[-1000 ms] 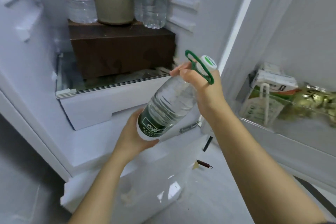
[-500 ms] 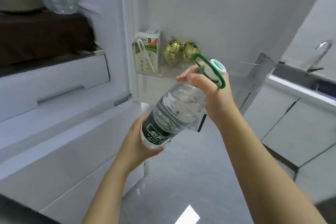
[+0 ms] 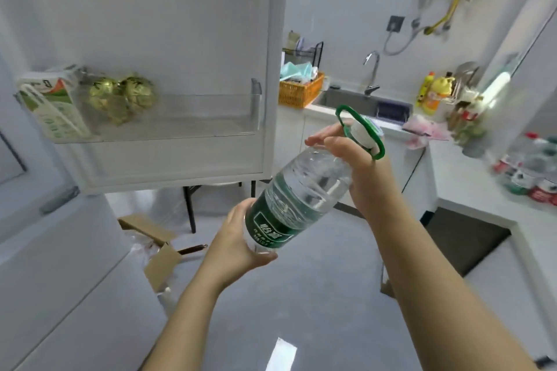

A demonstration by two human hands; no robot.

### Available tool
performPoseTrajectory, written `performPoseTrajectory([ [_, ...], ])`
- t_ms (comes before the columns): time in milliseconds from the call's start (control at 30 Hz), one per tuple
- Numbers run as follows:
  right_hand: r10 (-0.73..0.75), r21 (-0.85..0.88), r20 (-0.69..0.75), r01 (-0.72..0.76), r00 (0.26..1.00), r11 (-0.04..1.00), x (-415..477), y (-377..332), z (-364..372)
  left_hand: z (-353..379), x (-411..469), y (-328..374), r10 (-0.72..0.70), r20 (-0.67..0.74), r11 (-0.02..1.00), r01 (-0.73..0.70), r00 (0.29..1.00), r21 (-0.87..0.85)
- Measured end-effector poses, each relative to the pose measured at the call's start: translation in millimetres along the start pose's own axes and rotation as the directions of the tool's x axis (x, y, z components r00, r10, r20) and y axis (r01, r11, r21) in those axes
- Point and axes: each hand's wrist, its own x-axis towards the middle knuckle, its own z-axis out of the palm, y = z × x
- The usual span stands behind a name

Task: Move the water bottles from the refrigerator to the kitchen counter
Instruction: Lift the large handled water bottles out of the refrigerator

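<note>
A large clear water bottle (image 3: 304,193) with a green label, white cap and green carry ring is tilted in mid-air in front of me, cap up and to the right. My right hand (image 3: 352,166) grips its neck and shoulder just below the cap. My left hand (image 3: 238,244) cups the bottom of the bottle from below. The open refrigerator door (image 3: 180,54) stands to the left behind the bottle. The white kitchen counter (image 3: 488,208) runs along the right, with several bottles (image 3: 530,175) standing on it, blurred.
The door shelf holds a carton (image 3: 51,105) and gold-wrapped items (image 3: 120,96). A sink with a tap (image 3: 370,75), an orange basket (image 3: 300,90) and yellow containers (image 3: 434,93) sit at the back. A cardboard box (image 3: 153,241) lies on the grey floor.
The view has swung right, away from the refrigerator interior toward the kitchen counter and sink. Both hands still hold the bottle in the same way.
</note>
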Motion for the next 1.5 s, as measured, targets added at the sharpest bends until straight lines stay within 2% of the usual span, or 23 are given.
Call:
performPoseTrajectory([
  [333,-0.028,-0.131,-0.183,0.004,0.983,0.991,27,36,-89,90,87,7,0.050,0.173,0.998,-0.041,0.984,-0.056],
  [567,-0.151,-0.253,-0.256,0.084,0.955,0.964,80,60,-153,147,186,19,0.148,0.295,0.984,-0.111,0.944,-0.137],
  [833,-0.100,-0.249,-0.424,-0.010,0.900,0.968,101,89,-229,213,252,34,0.235,0.429,0.969,-0.174,0.872,-0.176],
  [1200,-0.089,-0.264,-0.508,-0.057,0.857,0.963,107,115,-340,314,298,65,0.265,0.514,0.962,-0.191,0.816,-0.193],
  [1500,-0.036,-0.233,-0.514,-0.099,0.857,0.967,116,108,-469,427,320,126,0.260,0.503,0.963,-0.187,0.824,-0.193],
])
